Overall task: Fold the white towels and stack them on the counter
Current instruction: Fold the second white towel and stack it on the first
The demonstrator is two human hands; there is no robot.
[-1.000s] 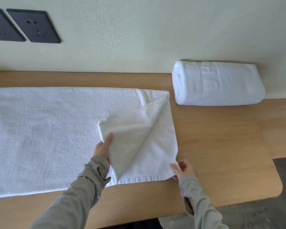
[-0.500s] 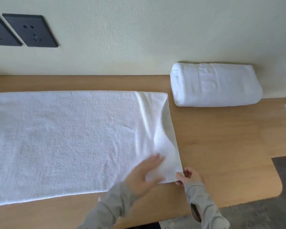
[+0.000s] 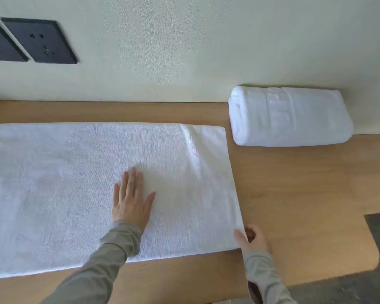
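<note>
Head view shows the left hand [image 3: 131,201] pressing flat, fingers straight, on the spread towel [image 3: 75,183] while the right hand [image 3: 251,239] pinches its near corner on the counter [image 3: 294,194].

We note two white towels on the wooden counter [image 3: 294,194]. The long towel [image 3: 64,189] lies flat, running from the left edge of the frame past centre. Its terry surface is smooth, with a faint crease near the straight right end. The folded towel [image 3: 290,116] sits upper right at the counter's back edge. It is a thick rounded bundle with an embossed band we cannot read, just beside the long towel's far corner and apart from it.
</note>
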